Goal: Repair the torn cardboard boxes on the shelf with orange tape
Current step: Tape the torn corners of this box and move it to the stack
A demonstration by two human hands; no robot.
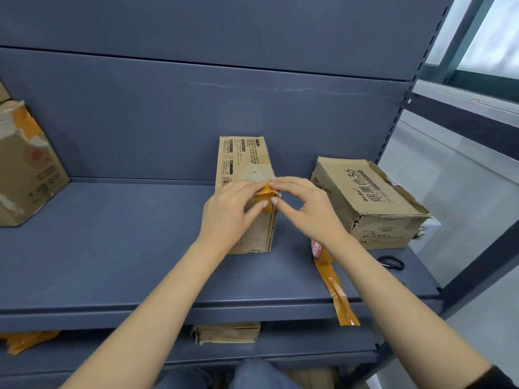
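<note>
One head-worn wide-angle view looks forward and down from close range onto the blue-grey shelf, facing its back panel; both forearms reach in from the near edge.

Narrow cardboard box mid-shelf, orange tape piece on its front top edge.

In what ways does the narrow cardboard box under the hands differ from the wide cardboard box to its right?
The narrow brown cardboard box lies end-on to the camera with an orange tape piece on its top front edge, and the left hand and right hand work that piece. The wide brown cardboard box lies flat and skewed, untouched, with ragged torn edges and no tape visible. Both rest on the grey-blue metal shelf.
</note>
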